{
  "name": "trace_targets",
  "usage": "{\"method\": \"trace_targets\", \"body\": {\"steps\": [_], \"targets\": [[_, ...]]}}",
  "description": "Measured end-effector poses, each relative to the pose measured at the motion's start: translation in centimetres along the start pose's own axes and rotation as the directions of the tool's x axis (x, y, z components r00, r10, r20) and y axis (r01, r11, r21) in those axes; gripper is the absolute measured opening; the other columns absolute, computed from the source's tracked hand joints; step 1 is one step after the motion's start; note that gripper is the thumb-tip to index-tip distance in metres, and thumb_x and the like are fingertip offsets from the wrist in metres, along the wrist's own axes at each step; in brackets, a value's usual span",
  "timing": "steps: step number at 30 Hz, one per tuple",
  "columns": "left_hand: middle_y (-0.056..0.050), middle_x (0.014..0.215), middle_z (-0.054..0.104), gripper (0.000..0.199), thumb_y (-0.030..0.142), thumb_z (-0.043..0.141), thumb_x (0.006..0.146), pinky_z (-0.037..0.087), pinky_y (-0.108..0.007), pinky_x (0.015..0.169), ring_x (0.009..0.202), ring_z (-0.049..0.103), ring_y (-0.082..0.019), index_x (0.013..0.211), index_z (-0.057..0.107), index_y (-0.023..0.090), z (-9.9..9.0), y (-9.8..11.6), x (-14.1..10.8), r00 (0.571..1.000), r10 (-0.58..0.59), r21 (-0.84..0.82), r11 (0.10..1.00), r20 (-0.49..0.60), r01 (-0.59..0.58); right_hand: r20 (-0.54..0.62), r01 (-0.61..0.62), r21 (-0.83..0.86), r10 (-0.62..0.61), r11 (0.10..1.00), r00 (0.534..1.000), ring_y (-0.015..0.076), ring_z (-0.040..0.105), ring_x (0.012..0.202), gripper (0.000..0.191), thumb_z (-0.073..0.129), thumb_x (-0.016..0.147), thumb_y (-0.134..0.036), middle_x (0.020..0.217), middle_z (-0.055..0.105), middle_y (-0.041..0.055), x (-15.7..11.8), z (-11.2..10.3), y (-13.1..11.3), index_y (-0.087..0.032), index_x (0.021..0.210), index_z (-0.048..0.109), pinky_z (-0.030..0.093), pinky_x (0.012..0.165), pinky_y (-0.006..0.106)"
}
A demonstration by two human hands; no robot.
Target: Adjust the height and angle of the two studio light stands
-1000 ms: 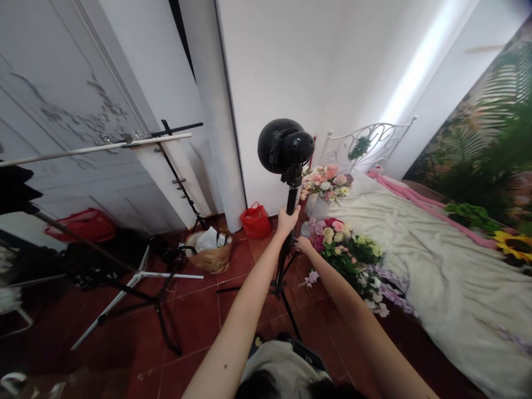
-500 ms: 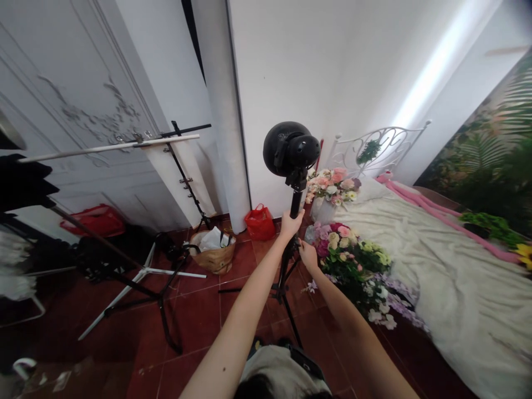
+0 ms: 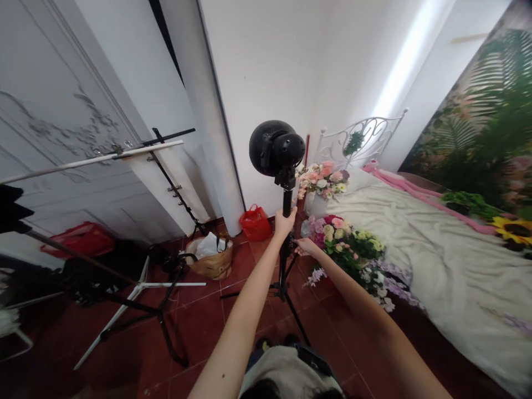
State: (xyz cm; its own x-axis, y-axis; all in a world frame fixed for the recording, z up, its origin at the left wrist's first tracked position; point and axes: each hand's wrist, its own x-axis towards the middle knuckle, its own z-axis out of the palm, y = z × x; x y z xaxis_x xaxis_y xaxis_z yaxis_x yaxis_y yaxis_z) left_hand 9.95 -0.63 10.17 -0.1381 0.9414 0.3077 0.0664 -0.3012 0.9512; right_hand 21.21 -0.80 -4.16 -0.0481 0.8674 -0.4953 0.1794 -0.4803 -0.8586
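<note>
A black studio lamp (image 3: 276,148) with a round head stands upright in front of me on a black light stand (image 3: 287,202). My left hand (image 3: 286,224) is wrapped round the stand's column, a little below the lamp. Lower down, my right hand (image 3: 306,247) has its fingers pinched at a small knob on the column's right side; the fingers hide most of the knob. The stand's legs (image 3: 297,318) spread over the red tiles near my feet.
Bouquets of artificial flowers (image 3: 338,238) lie right of the stand, beside a bed with a white cover (image 3: 440,293). To the left are a wicker basket (image 3: 211,265), a red bag (image 3: 255,223) and other stands, their legs (image 3: 166,285) spread across the floor.
The view has turned slightly to the right, so the lamp sits further left. My right hand has shifted its grip at the knob; my left hand stays on the column.
</note>
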Motion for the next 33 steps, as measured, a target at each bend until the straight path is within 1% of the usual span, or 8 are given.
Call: {"method": "trace_targets", "body": {"steps": [6, 10, 13, 17, 23, 26, 29, 33], "targets": [[0.003, 0.044, 0.043, 0.031, 0.043, 0.065, 0.07, 0.034, -0.022, 0.046, 0.043, 0.042, -0.009, 0.06, 0.058, 0.015, -0.1, 1.3, -0.2, 0.999, -0.051, -0.014, 0.999, 0.01, 0.052, 0.073, -0.074, -0.048, 0.077, 0.996, 0.994, 0.0116, 0.048, 0.039, 0.028, 0.046, 0.09, -0.039, 0.05, 0.059, 0.005, -0.8, 0.0, -1.2, -0.016, 0.078, 0.056, 0.041, 0.045, 0.021], [0.003, 0.043, 0.045, 0.033, 0.046, 0.065, 0.07, 0.032, -0.022, 0.042, 0.039, 0.04, -0.008, 0.065, 0.061, 0.013, 0.0, 4.6, 0.8, 1.0, -0.029, -0.074, 0.997, -0.013, 0.028, 0.067, -0.049, -0.053, 0.053, 0.997, 0.996, 0.0113, 0.048, 0.039, 0.026, 0.044, 0.091, -0.038, 0.049, 0.057, 0.0026, -1.2, 0.3, -1.2, -0.018, 0.078, 0.054, 0.04, 0.043, 0.02], [0.001, 0.045, 0.05, 0.034, 0.045, 0.067, 0.069, 0.036, -0.02, 0.045, 0.044, 0.048, -0.008, 0.059, 0.059, 0.013, 0.2, 7.5, 2.4, 0.998, 0.052, -0.121, 0.991, 0.024, -0.049, 0.043, 0.0, -0.064, 0.003, 0.998, 0.999, 0.012, 0.05, 0.04, 0.019, 0.046, 0.09, -0.036, 0.048, 0.055, -0.0001, -1.1, 0.6, -0.7, -0.019, 0.083, 0.051, 0.039, 0.043, 0.02], [0.0, 0.043, 0.05, 0.035, 0.043, 0.069, 0.068, 0.038, -0.019, 0.045, 0.045, 0.05, -0.009, 0.055, 0.057, 0.013, 0.4, 9.8, 3.4, 0.997, 0.047, -0.173, 0.984, 0.067, -0.035, -0.018, 0.097, -0.087, -0.099, 0.991, 0.995, 0.0118, 0.049, 0.041, 0.018, 0.045, 0.09, -0.037, 0.049, 0.054, -0.0021, -0.8, 1.0, 0.6, -0.02, 0.085, 0.046, 0.035, 0.041, 0.019], [0.002, 0.042, 0.047, 0.031, 0.035, 0.069, 0.068, 0.038, -0.018, 0.047, 0.046, 0.051, -0.009, 0.052, 0.053, 0.014, 0.7, 9.6, 3.4, 1.0, 0.014, -0.197, 0.98, 0.02, -0.01, -0.113, 0.283, -0.062, -0.288, 0.957, 0.951, 0.0092, 0.051, 0.052, 0.019, 0.039, 0.091, -0.038, 0.059, 0.054, -0.005, -0.3, 1.6, 3.1, -0.021, 0.083, 0.041, 0.036, 0.05, 0.017], [0.004, 0.041, 0.044, 0.03, 0.033, 0.068, 0.068, 0.037, -0.017, 0.047, 0.046, 0.049, -0.008, 0.052, 0.051, 0.015, 0.8, 9.0, 3.7, 0.998, 0.058, -0.173, 0.983, -0.007, -0.058, -0.114, 0.379, 0.053, -0.372, 0.924, 0.921, 0.0093, 0.048, 0.051, 0.02, 0.045, 0.084, -0.041, 0.059, 0.051, -0.0058, 0.0, 1.8, 4.1, -0.021, 0.083, 0.04, 0.036, 0.05, 0.019], [0.005, 0.04, 0.042, 0.033, 0.035, 0.066, 0.069, 0.034, -0.017, 0.045, 0.043, 0.044, -0.007, 0.05, 0.048, 0.015, 0.7, 8.7, 3.8, 0.994, 0.105, -0.134, 0.986, 0.006, -0.104, -0.107, 0.421, 0.168, -0.408, 0.892, 0.907, 0.0099, 0.045, 0.049, 0.028, 0.051, 0.076, -0.044, 0.062, 0.051, -0.0063, 0.4, 2.0, 4.7, -0.022, 0.089, 0.039, 0.035, 0.047, 0.021], [0.005, 0.038, 0.04, 0.035, 0.036, 0.065, 0.07, 0.031, -0.018, 0.044, 0.041, 0.039, -0.006, 0.048, 0.044, 0.016, 0.6, 8.5, 3.8, 0.99, 0.143, -0.118, 0.983, 0.007, -0.141, -0.084, 0.487, 0.214, -0.481, 0.847, 0.873, 0.0101, 0.046, 0.052, 0.034, 0.054, 0.071, -0.042, 0.068, 0.051, -0.0055, 0.6, 1.6, 5.1, -0.023, 0.095, 0.041, 0.035, 0.047, 0.021]]}}
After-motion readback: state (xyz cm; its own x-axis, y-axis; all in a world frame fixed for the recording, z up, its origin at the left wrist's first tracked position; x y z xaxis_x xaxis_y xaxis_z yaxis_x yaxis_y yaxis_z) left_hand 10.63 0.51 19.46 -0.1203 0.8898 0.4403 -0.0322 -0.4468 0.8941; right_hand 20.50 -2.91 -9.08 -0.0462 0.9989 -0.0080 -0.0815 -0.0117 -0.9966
